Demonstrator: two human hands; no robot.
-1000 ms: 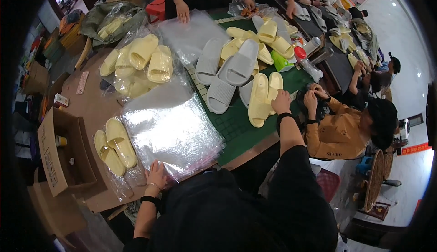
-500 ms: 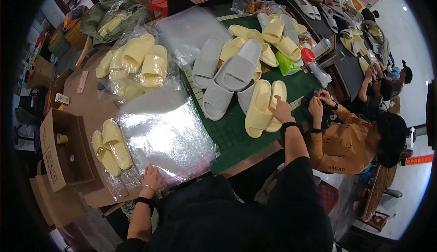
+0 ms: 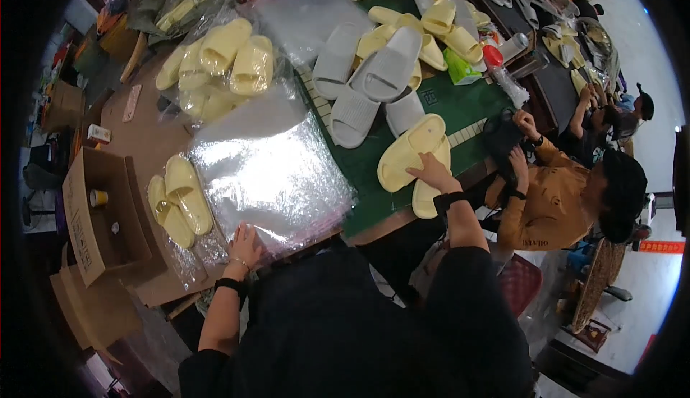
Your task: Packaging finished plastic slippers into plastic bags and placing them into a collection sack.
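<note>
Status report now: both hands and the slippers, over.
Right hand on yellow slipper pair. Left hand flat on clear bag stack. Nothing in the way.

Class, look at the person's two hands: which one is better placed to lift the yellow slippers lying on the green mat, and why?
Probably the right hand: it already rests on the pair of yellow slippers on the green mat. The left hand lies on the stack of clear plastic bags, well apart from them.
</note>
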